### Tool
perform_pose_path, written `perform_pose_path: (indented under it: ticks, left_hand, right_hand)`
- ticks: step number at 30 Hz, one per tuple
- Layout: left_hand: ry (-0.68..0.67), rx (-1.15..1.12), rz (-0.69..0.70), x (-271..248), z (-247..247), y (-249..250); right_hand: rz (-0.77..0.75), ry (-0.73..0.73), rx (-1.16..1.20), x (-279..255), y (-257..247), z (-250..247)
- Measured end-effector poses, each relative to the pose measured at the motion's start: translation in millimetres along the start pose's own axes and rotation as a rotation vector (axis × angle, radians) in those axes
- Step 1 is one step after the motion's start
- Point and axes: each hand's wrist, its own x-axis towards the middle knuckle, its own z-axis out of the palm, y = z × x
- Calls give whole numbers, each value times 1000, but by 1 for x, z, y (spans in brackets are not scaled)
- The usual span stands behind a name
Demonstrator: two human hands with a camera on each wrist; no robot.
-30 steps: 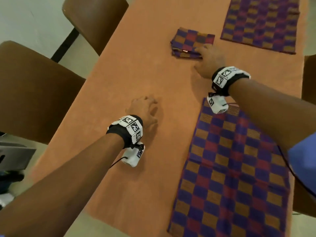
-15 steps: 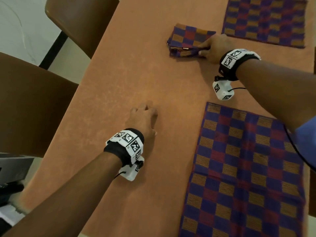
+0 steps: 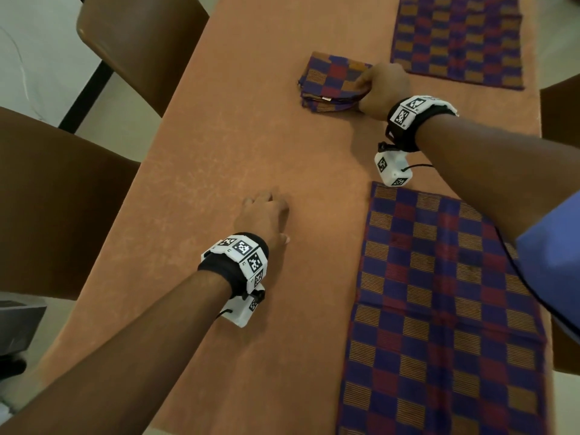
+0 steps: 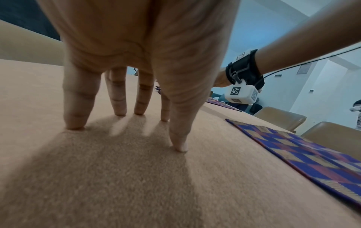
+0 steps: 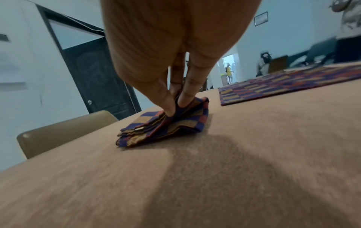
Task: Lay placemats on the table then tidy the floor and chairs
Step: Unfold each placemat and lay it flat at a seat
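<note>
Covering table: orange-brown tablecloth (image 3: pixel 251 127); pale walls, dark door (image 5: pixel 101 77).
Folded placemat stack (image 3: pixel 332 81): centre, long axis across table, open edges toward near-left.
Count: two flat placemats (image 3: pixel 439 309) (image 3: pixel 458 36), three chairs (image 3: pixel 135 42).
Right hand (image 3: pixel 381 89): pinching stack's edge.
Left hand (image 3: pixel 263 215): fingertips (image 4: pixel 74 121) spread, pressing cloth.

Pale walls (image 5: pixel 29 61), dark door (image 5: pixel 101 80) (shut), brown chairs (image 3: pixel 56 196).

near placemat (image 3: pixel 439 309) cropped, background people (image 5: pixel 228 71) blurred
</note>
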Motion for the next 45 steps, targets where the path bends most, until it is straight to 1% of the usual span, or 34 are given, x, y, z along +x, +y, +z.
perform_pose_path:
  ticks: [4, 6, 8, 10, 13, 15, 16, 17, 19, 20, 21, 22, 23, 24, 25, 26, 28, 29, 30, 33, 35, 37, 39, 41, 43, 45]
  left_hand:
    - [10, 20, 25, 0, -1, -3]
    - [20, 18, 34, -1, -2, -4]
    - [62, -42, 47, -5, -3, -7]
    - [107, -191, 20, -12, -8, -17]
    - [199, -383, -36, -27, -27, -43]
    - [277, -491, -106, -41, -37, -69]
    - [311, -558, -155, -49, -40, -84]
    - [325, -630, -223, -55, -38, -100]
    - [338, -780, -351, -75, -33, -128]
    - [312, -855, -401, -83, -28, -137]
    - [254, -918, -441, -96, -22, -142]
    - [184, -980, -459, -105, -16, -140]
    - [109, -1004, -482, -112, -10, -139]
    - [63, -1006, -486, -119, -3, -139]
    - [36, -978, -480, -121, 2, -136]
    - [35, -940, -455, -124, 8, -136]
    - [62, -772, -380, -120, 17, -133]
    - [71, -692, -362, -119, 18, -131]
    - [89, -641, -340, -117, 21, -127]
    - [108, -669, -372, -111, 32, -122]
    - [122, -711, -413, -108, 35, -123]
    - [172, -712, -417, -108, 33, -122]
    - [199, -659, -357, -112, 27, -120]
    - [202, -584, -263, -118, 20, -121]
    - [215, -549, -187, -125, 14, -123]
    - [206, -593, -119, -135, 8, -124]
  right_hand:
    - [-79, -12, -200, 5, -2, -4]
    - [-105, -12, -242, 6, -7, -8]
    - [-107, 32, -181, 3, -19, -13]
    - [-151, 78, -87, -12, -41, -21]
    - [-329, 96, 123, -61, -87, -25]
    - [-511, 59, 246, -109, -115, -11]
    - [-604, 4, 291, -135, -126, 0]
    - [-664, -85, 309, -162, -134, 12]
    - [-707, -341, 285, -212, -148, 35]
    - [-711, -468, 271, -232, -152, 45]
    - [-730, -587, 263, -251, -157, 53]
    - [-749, -678, 254, -264, -159, 60]
    - [-762, -726, 235, -272, -159, 67]
    - [-765, -725, 215, -276, -161, 71]
    - [-751, -673, 195, -273, -160, 74]
    - [-729, -596, 176, -267, -160, 77]
    - [-655, -407, 126, -244, -152, 81]
    - [-615, -339, 105, -229, -149, 83]
    - [-567, -320, 85, -215, -146, 84]
    - [-463, -425, 11, -186, -143, 88]
    - [-465, -454, -22, -181, -145, 90]
    - [-467, -461, -21, -177, -150, 91]
    - [-441, -478, -5, -173, -155, 88]
    - [-426, -461, 27, -170, -158, 85]
    - [-447, -420, 68, -170, -159, 83]
    - [-493, -387, 102, -175, -158, 82]
